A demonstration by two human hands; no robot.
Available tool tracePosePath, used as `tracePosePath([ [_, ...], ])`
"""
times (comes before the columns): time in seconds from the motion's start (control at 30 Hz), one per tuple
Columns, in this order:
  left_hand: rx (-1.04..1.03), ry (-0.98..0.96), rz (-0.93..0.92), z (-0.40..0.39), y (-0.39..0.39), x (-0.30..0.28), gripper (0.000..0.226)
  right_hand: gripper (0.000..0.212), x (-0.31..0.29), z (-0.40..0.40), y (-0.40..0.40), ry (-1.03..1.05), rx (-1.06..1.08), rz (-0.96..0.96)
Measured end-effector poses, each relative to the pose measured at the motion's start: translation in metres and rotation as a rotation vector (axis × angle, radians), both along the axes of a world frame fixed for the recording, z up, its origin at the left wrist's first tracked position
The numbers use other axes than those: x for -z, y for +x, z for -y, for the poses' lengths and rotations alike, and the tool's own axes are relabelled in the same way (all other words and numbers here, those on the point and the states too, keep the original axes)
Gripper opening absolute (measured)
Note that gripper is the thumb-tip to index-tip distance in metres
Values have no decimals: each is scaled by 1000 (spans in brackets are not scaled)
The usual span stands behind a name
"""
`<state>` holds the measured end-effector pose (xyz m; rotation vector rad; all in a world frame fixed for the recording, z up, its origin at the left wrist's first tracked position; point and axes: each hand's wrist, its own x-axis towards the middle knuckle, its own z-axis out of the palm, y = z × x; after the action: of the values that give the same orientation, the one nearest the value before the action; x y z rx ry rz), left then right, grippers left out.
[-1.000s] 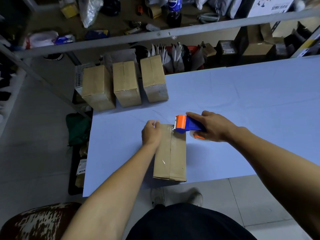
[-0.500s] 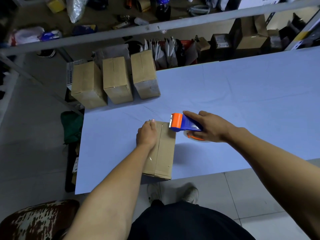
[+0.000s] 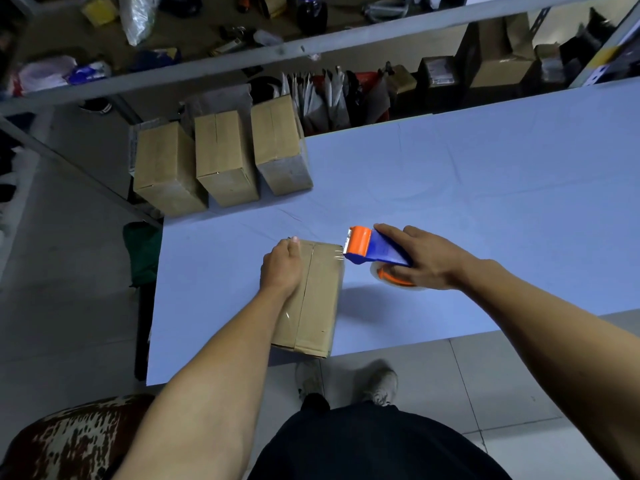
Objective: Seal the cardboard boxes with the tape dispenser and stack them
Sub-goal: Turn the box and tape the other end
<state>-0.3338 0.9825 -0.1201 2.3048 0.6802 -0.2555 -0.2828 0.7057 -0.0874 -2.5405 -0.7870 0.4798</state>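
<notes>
Both hands work over a pale blue, smooth surface. Left hand lies palm down with fingers loosely bent on the top of a rectangular brown cardboard box, pressing on its far left part without closing round it; a glossy strip of clear tape runs along the box's centre seam beneath and beside that hand. Right hand is wrapped round the blue plastic handle of a tape dispenser, whose orange head with a serrated metal edge sits just at the box's far right corner; a short, shiny stretch of clear tape appears to bridge the head and the box. Below the right hand's fingers hangs the round roll of clear tape on its orange core, just above the surface. Beyond the left hand, at the far left edge of the surface, three more oblong cardboard boxes stand side by side, their flat matt sides close together, the middle one showing a centre seam. Past them runs a grey metal shelf with cluttered bags and packets.
</notes>
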Motion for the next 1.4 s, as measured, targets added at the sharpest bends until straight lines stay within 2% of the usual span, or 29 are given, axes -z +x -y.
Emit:
tracePosePath([
  [0.53, -2, 28, -34, 0, -1, -1, 52, 68, 13, 7, -3, 14, 22, -30],
  [0.73, -67, 32, -5, 2, -2, -5, 50, 66, 22, -6, -5, -58, 26, -20],
  [0.97, -77, 306, 153, 10, -4, -11, 44, 67, 22, -25, -8, -140, 19, -17],
  [1.03, -46, 282, 123, 11, -1, -15, 48, 67, 21, -34, -10, -146, 3, -19],
  [1.17, 134, 200, -71, 11, -6, -18, 78, 64, 24, -58, -17, -128, 10, -47],
  [1.27, 256, 276, -74, 1, -18, -13, 78, 61, 28, -70, -23, -140, 11, -43],
  [1.4, 270, 369, -90, 1, -17, -8, 71, 69, 30, -75, -24, -124, 17, -29],
])
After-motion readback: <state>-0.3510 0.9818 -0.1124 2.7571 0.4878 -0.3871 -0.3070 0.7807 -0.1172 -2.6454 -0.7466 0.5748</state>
